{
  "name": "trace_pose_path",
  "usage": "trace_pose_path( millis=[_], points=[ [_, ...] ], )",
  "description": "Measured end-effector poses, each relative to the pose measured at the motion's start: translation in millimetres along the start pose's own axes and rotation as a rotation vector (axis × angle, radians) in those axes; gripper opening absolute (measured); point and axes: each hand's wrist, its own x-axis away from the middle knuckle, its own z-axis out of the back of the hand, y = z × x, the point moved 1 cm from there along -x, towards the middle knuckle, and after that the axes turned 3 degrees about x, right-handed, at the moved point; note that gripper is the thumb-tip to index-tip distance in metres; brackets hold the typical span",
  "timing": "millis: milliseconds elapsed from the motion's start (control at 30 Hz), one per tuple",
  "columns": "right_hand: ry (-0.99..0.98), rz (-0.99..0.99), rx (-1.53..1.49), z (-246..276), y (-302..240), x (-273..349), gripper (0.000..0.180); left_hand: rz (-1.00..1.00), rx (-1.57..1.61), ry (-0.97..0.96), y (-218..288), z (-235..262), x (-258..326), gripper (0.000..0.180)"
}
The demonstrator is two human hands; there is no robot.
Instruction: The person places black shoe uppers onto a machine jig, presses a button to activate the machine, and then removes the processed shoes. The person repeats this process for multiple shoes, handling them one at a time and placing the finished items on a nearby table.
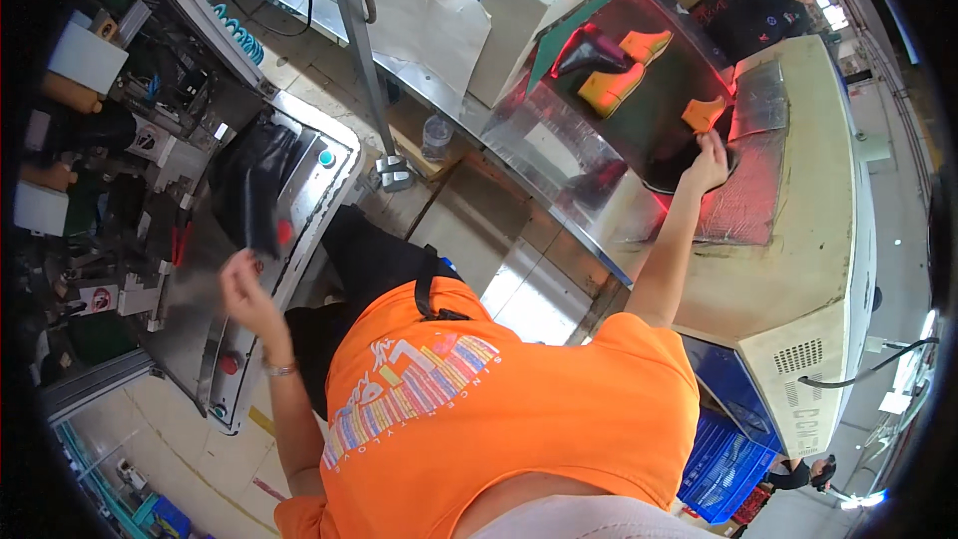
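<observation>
On the left my left hand [245, 291] is raised with its fingers loosely curled, smeared by motion. Its fingertips are close to the lower end of a black leather piece [244, 185], which lies over the machine's metal panel; whether they grip it is unclear. My right arm reaches into the red-lit opening at the upper right. There the fingers of my right hand [709, 165] are closed beside a small orange-lit boot-shaped form [704, 114]. A dark flat piece [667, 162] shows around this hand. Farther in stand two orange boot-shaped forms [611, 90] [647, 45] and a dark one [589, 52].
Red and green buttons line the left machine's panel edge [334, 155]. A metal post [364, 50] stands between the two machines. Brown paper [429, 20] covers part of the bench. A blue crate [723, 464] is at lower right. Another person [763, 10] stands beyond the right machine.
</observation>
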Motion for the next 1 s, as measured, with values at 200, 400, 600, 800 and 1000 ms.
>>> trace_pose_path(
  millis=[200, 400, 600, 800, 1000],
  points=[
    [-0.11, 0.067, -0.51, -55.4, -186.0, 94.3, 0.018, -0.359, 0.274, -0.632, 105.3, -78.6, 73.2, 0.011],
    [-0.167, 0.31, -0.728, -72.2, -270.9, 204.5, 0.025, 1.53, 1.319, -1.39, 151.2, -121.6, 80.8, 0.079],
    [-0.736, -0.133, -1.167, -89.8, -242.7, 268.6, 0.057, 0.997, 1.876, -0.735, 138.3, -34.1, -38.0, 0.051],
    [-1.846, -0.095, -0.366, -181.3, -225.7, 334.5, 0.012, 0.652, 1.431, -0.728, 142.6, 120.6, -85.3, 0.036],
    [-1.986, 0.307, -0.699, -245.6, -350.5, 408.5, 0.025, 0.312, 0.154, -1.054, 156.9, 180.4, -98.9, 0.028]
  ],
)
